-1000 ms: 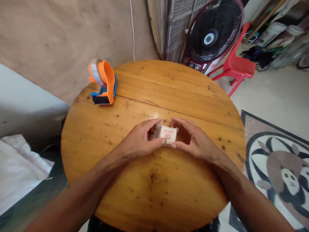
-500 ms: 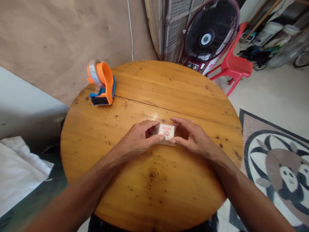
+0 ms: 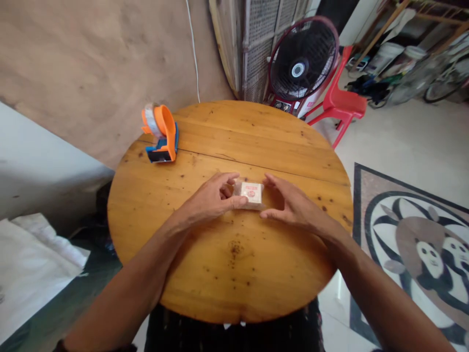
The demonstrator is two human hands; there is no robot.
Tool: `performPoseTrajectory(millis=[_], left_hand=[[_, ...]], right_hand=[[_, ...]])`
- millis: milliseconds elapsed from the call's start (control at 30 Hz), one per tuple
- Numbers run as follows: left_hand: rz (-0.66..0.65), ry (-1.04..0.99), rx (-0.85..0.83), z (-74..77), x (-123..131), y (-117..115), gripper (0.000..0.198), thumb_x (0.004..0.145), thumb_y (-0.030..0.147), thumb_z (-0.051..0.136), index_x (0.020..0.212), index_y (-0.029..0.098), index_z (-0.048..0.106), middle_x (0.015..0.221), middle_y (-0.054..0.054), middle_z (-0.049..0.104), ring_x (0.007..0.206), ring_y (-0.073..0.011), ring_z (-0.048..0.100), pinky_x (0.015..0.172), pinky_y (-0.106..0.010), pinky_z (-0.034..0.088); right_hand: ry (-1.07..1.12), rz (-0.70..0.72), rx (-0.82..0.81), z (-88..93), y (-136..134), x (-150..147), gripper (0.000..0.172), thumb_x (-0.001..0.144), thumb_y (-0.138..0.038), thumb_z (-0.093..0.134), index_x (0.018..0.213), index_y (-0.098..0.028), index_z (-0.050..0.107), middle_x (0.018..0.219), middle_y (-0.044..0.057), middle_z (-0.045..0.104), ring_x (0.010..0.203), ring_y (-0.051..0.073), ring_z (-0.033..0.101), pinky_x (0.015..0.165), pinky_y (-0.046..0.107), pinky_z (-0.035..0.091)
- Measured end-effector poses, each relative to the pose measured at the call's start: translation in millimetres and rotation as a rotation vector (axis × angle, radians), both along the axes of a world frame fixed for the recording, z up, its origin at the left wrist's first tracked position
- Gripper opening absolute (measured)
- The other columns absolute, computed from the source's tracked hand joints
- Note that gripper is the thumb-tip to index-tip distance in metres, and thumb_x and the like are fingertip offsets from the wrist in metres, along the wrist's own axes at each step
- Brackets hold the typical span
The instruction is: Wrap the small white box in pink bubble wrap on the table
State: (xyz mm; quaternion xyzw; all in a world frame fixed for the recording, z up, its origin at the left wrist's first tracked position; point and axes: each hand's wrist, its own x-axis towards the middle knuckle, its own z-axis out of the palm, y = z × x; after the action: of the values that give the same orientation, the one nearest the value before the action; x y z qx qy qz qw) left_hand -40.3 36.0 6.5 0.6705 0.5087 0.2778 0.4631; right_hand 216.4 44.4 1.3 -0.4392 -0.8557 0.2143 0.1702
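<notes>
A small white box [image 3: 252, 192] with red print lies on the round wooden table [image 3: 234, 283], in clear plastic wrap. My left hand [image 3: 214, 195] holds its left end, with the thumb on the near left corner and the index finger at the far side. The other left fingers curl beside the wrap, partly hidden. Just off the box's right end is my right hand [image 3: 293, 203], open, its thumb and fingers spread apart with a gap between them and the wrap.
An orange and blue tape dispenser [image 3: 166, 134] with a tape roll stands at the table's far left. Behind the table are a fan [image 3: 302, 63] and a red plastic chair [image 3: 342, 102]. A plywood panel [image 3: 110, 58] borders the back left; white sacking [image 3: 36, 264] lies lower left.
My right hand has drawn off the box, its thumb and fingers leaving the right end. The left hand stays at the left end. The whole view has shifted slightly.
</notes>
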Motion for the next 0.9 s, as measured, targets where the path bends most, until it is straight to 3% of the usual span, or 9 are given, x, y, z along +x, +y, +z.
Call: performPoseTrajectory(millis=[100,200,300,400,533,633,700,800,900], left_hand=[[-0.111,-0.019,-0.079,5.6,-10.3,0.9,0.068,0.074,0.038,0.070,0.133,0.018,0.044,0.094,-0.003,0.057,0.074,-0.0128,0.054,0.064,-0.025,0.046],[-0.236,-0.075,-0.090,7.8,-10.4,-0.1,0.044,0.077,0.025,0.063,0.120,0.018,0.053,0.082,0.001,0.054,0.069,-0.0107,0.051,0.061,-0.022,0.043],[-0.240,-0.098,-0.069,4.0,-4.3,-0.4,0.028,0.079,0.020,0.056,0.107,0.016,0.056,0.075,0.002,0.052,0.063,-0.0092,0.049,0.056,-0.021,0.041],[-0.215,-0.089,-0.050,-0.8,1.2,0.6,0.018,0.078,0.018,0.054,0.096,0.014,0.057,0.073,0.002,0.052,0.060,-0.0089,0.050,0.055,-0.021,0.042],[-0.201,-0.103,-0.070,2.6,3.6,0.3,0.017,0.078,0.019,0.053,0.093,0.014,0.057,0.071,0.002,0.052,0.060,-0.0091,0.051,0.055,-0.021,0.044],[-0.235,-0.108,-0.106,8.9,-1.0,-1.2,0.023,0.077,0.019,0.054,0.099,0.013,0.059,0.072,0.002,0.052,0.061,-0.0087,0.050,0.056,-0.020,0.044],[-0.243,-0.116,-0.142,10.5,-7.2,-1.4,0.037,0.075,0.020,0.057,0.112,0.014,0.056,0.075,0.002,0.053,0.061,-0.0079,0.050,0.056,-0.019,0.044],[-0.180,-0.129,-0.205,7.5,-14.7,-0.2,0.064,0.075,0.022,0.058,0.136,0.017,0.038,0.081,0.002,0.054,0.058,-0.0071,0.051,0.053,-0.020,0.045],[-0.206,-0.118,-0.209,2.5,-13.6,0.6,0.055,0.076,0.022,0.057,0.129,0.017,0.045,0.076,0.004,0.052,0.054,-0.0063,0.049,0.051,-0.019,0.045]], right_hand=[[0.024,-0.086,0.001,-1.2,-7.9,1.7,0.078,0.075,-0.044,0.070,0.142,-0.017,0.038,0.118,0.013,0.062,0.106,0.029,0.059,0.096,0.048,0.042],[0.043,-0.072,-0.035,0.9,-13.8,-8.9,0.057,0.077,-0.032,0.066,0.129,-0.016,0.051,0.106,0.010,0.065,0.095,0.025,0.060,0.089,0.042,0.044],[0.056,-0.052,-0.073,6.6,-17.2,-25.0,0.032,0.079,-0.022,0.060,0.110,-0.016,0.061,0.098,0.008,0.066,0.089,0.022,0.059,0.084,0.036,0.044],[0.062,-0.067,-0.084,10.2,-17.7,-35.9,0.020,0.079,-0.016,0.056,0.097,-0.016,0.063,0.092,0.007,0.066,0.088,0.021,0.058,0.082,0.034,0.042],[0.062,-0.075,-0.070,7.2,-17.3,-36.9,0.018,0.079,-0.017,0.056,0.096,-0.015,0.063,0.093,0.007,0.066,0.086,0.021,0.058,0.081,0.034,0.042],[0.086,-0.081,-0.083,1.7,-22.5,-29.1,0.027,0.080,-0.022,0.058,0.106,-0.016,0.062,0.097,0.008,0.067,0.086,0.021,0.058,0.082,0.035,0.043],[0.138,-0.125,-0.106,-2.2,-29.1,-22.2,0.037,0.080,-0.025,0.060,0.117,-0.017,0.059,0.101,0.008,0.066,0.087,0.020,0.060,0.083,0.035,0.045],[0.213,-0.220,-0.113,-4.8,-38.0,-16.9,0.048,0.081,-0.026,0.059,0.128,-0.017,0.052,0.101,0.008,0.067,0.088,0.020,0.061,0.084,0.036,0.046],[0.193,-0.213,-0.130,-0.8,-40.7,-23.2,0.041,0.082,-0.022,0.057,0.123,-0.018,0.057,0.096,0.006,0.068,0.084,0.019,0.061,0.082,0.034,0.046]])
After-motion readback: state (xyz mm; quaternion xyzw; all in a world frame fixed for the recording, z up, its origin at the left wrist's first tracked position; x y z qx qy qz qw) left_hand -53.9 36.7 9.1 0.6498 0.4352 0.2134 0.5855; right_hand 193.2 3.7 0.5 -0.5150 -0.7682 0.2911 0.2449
